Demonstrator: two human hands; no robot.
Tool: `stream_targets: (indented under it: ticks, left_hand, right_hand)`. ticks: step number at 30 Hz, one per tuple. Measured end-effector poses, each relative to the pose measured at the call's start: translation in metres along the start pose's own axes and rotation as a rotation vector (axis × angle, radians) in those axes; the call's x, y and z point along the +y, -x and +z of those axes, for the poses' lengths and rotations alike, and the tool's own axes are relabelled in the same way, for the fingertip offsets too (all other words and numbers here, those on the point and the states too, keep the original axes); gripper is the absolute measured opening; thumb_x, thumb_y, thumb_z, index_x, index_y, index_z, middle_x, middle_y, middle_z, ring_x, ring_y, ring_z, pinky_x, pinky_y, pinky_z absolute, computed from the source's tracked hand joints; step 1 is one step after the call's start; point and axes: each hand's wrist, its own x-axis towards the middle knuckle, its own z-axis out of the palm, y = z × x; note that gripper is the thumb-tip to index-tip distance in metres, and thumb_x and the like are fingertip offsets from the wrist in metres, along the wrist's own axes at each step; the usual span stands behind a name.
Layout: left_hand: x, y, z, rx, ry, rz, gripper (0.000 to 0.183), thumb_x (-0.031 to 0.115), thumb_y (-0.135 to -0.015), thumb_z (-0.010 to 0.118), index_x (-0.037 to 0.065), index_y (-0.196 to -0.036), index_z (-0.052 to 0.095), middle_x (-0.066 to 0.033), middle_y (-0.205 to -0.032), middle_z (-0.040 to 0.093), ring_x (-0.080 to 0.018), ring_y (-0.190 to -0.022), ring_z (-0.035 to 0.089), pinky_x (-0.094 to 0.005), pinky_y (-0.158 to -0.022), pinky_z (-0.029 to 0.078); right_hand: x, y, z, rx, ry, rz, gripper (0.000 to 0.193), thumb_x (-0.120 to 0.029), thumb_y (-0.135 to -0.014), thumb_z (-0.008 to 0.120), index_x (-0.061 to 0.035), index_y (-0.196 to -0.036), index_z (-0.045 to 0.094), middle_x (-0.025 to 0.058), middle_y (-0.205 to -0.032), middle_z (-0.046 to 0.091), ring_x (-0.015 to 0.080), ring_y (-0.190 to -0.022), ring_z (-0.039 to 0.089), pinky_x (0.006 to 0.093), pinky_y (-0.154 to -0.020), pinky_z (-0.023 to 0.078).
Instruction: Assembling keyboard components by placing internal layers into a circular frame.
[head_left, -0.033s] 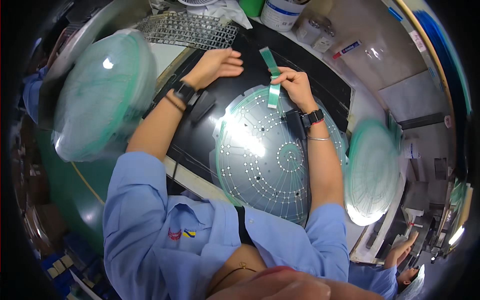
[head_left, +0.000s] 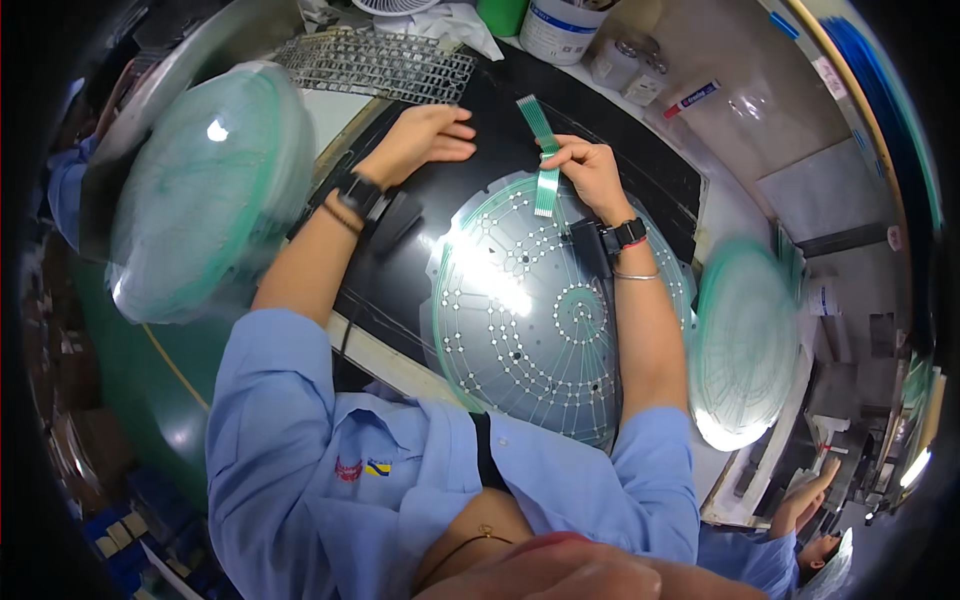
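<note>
The ribbon strip (head_left: 543,150) is green with fine lengthwise stripes. The round sheet (head_left: 540,330) is clear with a green rim and white dotted lines curling into a spiral. It lies on a glossy black mat (head_left: 480,190). The stacked discs (head_left: 205,190) look pale green, though blurred. Sleeves (head_left: 270,400) are light blue; both wristbands are black.

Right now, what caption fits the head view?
Right hand pinches a green ribbon strip over a round clear sheet; left hand rests on the black mat.
</note>
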Motion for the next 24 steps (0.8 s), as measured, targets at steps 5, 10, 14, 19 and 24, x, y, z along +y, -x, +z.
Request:
stream_targets:
  ticks: [5, 10, 14, 19, 24]
  left_hand:
    - [0.005, 0.017, 0.017, 0.013, -0.080, 0.066, 0.049, 0.032, -0.089, 0.056, -0.001, -0.124, 0.044, -0.0178, -0.105, 0.058, -0.0217, -0.083, 0.064, -0.0305, -0.075, 0.054]
    - [-0.011, -0.042, 0.039, -0.109, 0.108, 0.087, 0.029, 0.020, -0.086, 0.062, -0.006, -0.098, 0.059, -0.0137, -0.091, 0.062, -0.0174, -0.076, 0.064, -0.0259, -0.071, 0.054]
    - [-0.011, -0.043, 0.047, -0.101, 0.160, 0.068, 0.021, 0.017, -0.087, 0.060, -0.004, -0.089, 0.061, -0.0109, -0.083, 0.063, -0.0146, -0.074, 0.063, -0.0236, -0.071, 0.054]
    - [-0.013, -0.042, 0.047, -0.125, 0.155, 0.110, 0.021, 0.017, -0.088, 0.058, -0.004, -0.091, 0.061, -0.0106, -0.086, 0.062, -0.0140, -0.076, 0.062, -0.0231, -0.073, 0.053]
    - [-0.014, -0.042, 0.045, -0.139, 0.184, 0.153, 0.020, 0.015, -0.090, 0.054, -0.004, -0.096, 0.059, -0.0115, -0.090, 0.062, -0.0146, -0.080, 0.062, -0.0254, -0.076, 0.053]
  right_hand:
    - [-0.018, -0.003, 0.010, 0.002, -0.018, 0.041, 0.017, 0.005, -0.076, 0.055, 0.0007, -0.086, 0.069, 0.0053, -0.096, 0.065, 0.0090, -0.078, 0.058, 0.0200, -0.071, 0.045]
    - [-0.010, -0.007, 0.013, -0.016, 0.022, -0.061, 0.019, 0.005, -0.076, 0.054, -0.0012, -0.085, 0.069, 0.0051, -0.094, 0.064, 0.0074, -0.075, 0.055, 0.0207, -0.068, 0.043]
    - [-0.010, -0.001, 0.009, -0.012, -0.016, -0.011, 0.018, 0.006, -0.075, 0.054, -0.0014, -0.080, 0.070, 0.0067, -0.099, 0.063, 0.0103, -0.079, 0.056, 0.0216, -0.070, 0.043]
    - [-0.008, -0.002, 0.008, -0.016, -0.020, -0.022, 0.018, 0.007, -0.074, 0.054, -0.0010, -0.078, 0.069, 0.0073, -0.101, 0.063, 0.0112, -0.080, 0.057, 0.0220, -0.070, 0.044]
    - [-0.024, -0.006, 0.003, 0.009, 0.004, 0.039, 0.030, -0.002, -0.077, 0.062, -0.0047, -0.107, 0.064, 0.0073, -0.101, 0.063, 0.0077, -0.069, 0.055, 0.0209, -0.066, 0.045]
